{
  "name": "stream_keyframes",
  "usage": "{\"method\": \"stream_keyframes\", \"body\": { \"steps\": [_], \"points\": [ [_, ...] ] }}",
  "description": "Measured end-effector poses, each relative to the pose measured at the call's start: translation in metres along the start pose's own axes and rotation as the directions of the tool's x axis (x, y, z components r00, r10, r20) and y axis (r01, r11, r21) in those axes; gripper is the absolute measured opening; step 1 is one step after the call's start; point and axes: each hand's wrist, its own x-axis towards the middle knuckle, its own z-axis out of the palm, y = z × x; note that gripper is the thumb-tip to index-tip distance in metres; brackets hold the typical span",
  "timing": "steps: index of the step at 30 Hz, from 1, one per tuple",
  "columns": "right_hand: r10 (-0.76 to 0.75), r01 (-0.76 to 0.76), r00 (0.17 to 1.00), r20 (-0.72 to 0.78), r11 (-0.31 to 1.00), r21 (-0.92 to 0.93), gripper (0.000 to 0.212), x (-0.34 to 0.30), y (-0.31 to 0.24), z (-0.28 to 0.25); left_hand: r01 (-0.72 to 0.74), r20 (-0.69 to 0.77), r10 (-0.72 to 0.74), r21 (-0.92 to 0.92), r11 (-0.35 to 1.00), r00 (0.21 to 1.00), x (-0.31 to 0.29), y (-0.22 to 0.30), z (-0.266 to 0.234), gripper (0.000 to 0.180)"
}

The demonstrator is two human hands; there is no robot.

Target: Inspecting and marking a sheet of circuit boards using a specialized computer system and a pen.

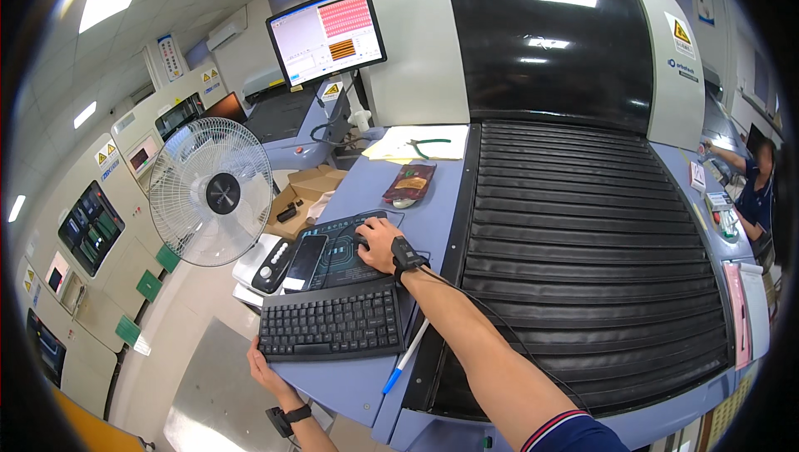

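My right hand point(380, 245) is closed over a black computer mouse point(360, 239), which it mostly covers, on a dark patterned mat point(337, 259). A black keyboard point(331, 320) lies at the near left edge of the blue-grey worktop. At its lower left corner, my left hand point(266, 370) grips the edge, with some fingers hidden. Beside the mouse mat's left side rests a phone point(306, 260) with a dark screen. Both wrists wear black bands, and a cable trails from the right one along the forearm.
A monitor point(327, 36) stands beyond the worktop. To the right is a large machine with a black ribbed cover point(583, 269). A fan point(212, 194) and an open cardboard box point(320, 181) are at left. Green-handled pliers point(431, 142), a dark packet point(409, 184) and a pen point(406, 358) lie nearby. Another person point(753, 190) sits far right.
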Motion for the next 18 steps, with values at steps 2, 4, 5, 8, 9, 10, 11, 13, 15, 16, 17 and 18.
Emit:
{"method": "stream_keyframes", "body": {
  "steps": [2, 4, 5, 8, 9, 10, 11, 13, 15, 16, 17, 18],
  "points": [
    [0.001, -0.001, 1.0, -0.007, 1.0, -0.005, 0.037, 0.0, 0.0011, 0.0003, -0.008, 0.018, 0.009, -0.014, 1.0, 1.0, 0.0001, 0.0004, 0.0005, 0.046],
    [0.023, -0.023, 1.0, 0.017, 1.0, -0.02, 0.036, 0.0005, 0.0016, 0.0015, -0.01, 0.008, 0.01, 0.015, 1.0, 1.0, 0.0011, 0.0007, 0.0012, 0.046],
    [0.014, -0.013, 1.0, 0.012, 0.999, -0.029, 0.037, 0.0003, 0.002, 0.0018, -0.021, -0.004, 0.021, 0.033, 0.999, 1.0, 0.0008, 0.0012, 0.0008, 0.046],
    [-0.007, 0.007, 1.0, -0.024, 1.0, 0.01, 0.035, -0.0006, 0.0025, 0.0025, -0.024, -0.001, 0.024, 0.018, 1.0, 1.0, -0.001, 0.0023, 0.0009, 0.046],
    [-0.022, 0.023, 0.999, -0.029, 1.0, 0.013, 0.035, -0.0009, 0.0026, 0.0026, 0.0, -0.013, 0.0, 0.024, 1.0, 1.0, -0.0012, 0.0028, 0.0011, 0.046],
    [-0.019, 0.019, 1.0, -0.022, 1.0, 0.009, 0.035, -0.0009, 0.0028, 0.0025, -0.003, -0.013, 0.003, 0.022, 1.0, 1.0, -0.0012, 0.0032, 0.0015, 0.046],
    [-0.015, 0.015, 1.0, -0.014, 1.0, 0.006, 0.035, -0.0008, 0.0031, 0.0024, -0.03, -0.002, 0.03, 0.021, 0.999, 1.0, -0.0009, 0.0037, 0.0018, 0.045],
    [-0.006, 0.006, 1.0, -0.02, 1.0, 0.009, 0.037, -0.0003, 0.003, 0.0022, 0.013, -0.005, -0.013, 0.012, 1.0, 1.0, -0.0007, 0.0047, 0.0022, 0.045],
    [-0.005, 0.005, 1.0, -0.018, 1.0, 0.01, 0.038, 0.0008, 0.0025, 0.0023, 0.019, -0.009, -0.019, 0.009, 1.0, 1.0, -0.0006, 0.0052, 0.0021, 0.045],
    [-0.004, 0.004, 1.0, -0.015, 1.0, 0.007, 0.038, 0.001, 0.0025, 0.0021, 0.016, -0.012, -0.016, 0.01, 1.0, 1.0, -0.0006, 0.0053, 0.0021, 0.045],
    [0.018, -0.018, 1.0, 0.004, 1.0, -0.004, 0.038, 0.0001, 0.0024, 0.0024, -0.005, -0.004, 0.005, 0.011, 1.0, 1.0, -0.0007, 0.0052, 0.0018, 0.045],
    [0.002, -0.002, 1.0, -0.008, 1.0, 0.005, 0.038, 0.0002, 0.0025, 0.0022, 0.012, -0.011, -0.012, 0.021, 1.0, 1.0, -0.0005, 0.0049, 0.0019, 0.045]
  ]
}}
